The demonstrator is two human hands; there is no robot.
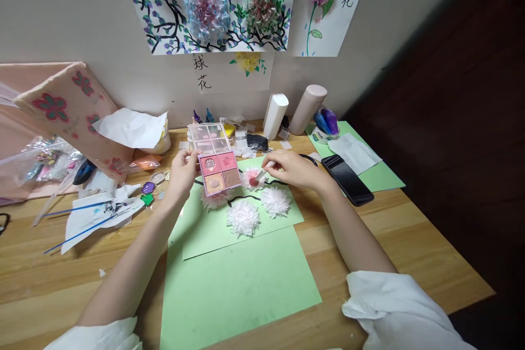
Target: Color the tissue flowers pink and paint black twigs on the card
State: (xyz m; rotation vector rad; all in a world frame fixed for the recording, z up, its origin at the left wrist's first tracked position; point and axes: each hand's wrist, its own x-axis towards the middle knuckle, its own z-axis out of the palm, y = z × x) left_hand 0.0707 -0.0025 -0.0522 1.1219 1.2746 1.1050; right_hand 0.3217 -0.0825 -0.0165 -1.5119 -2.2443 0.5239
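Note:
My left hand [184, 168] grips the left edge of an opened makeup palette [220, 170] with four pans in pink, orange and brown and a clear lid. Pinched in my right hand [289, 167] is a small makeup brush [262, 172]. Its reddish tip touches a pink-tinted fluffy paper flower [248, 176]. Two white paper flowers, one at the front [243, 217] and one at the right [275, 202], sit on the green paper [205, 240]. Another pinkish flower [213, 200] is partly hidden beneath the palette. Black stem lines run between the flowers.
A black phone [348, 179] lies right of my right hand. Two bottles, one white [275, 116] and one beige [307, 109], stand by the wall. At left are blue-handled brushes [88, 234] on stained tissue and a pink flowered box [77, 104]. Flower artworks [217, 5] hang above.

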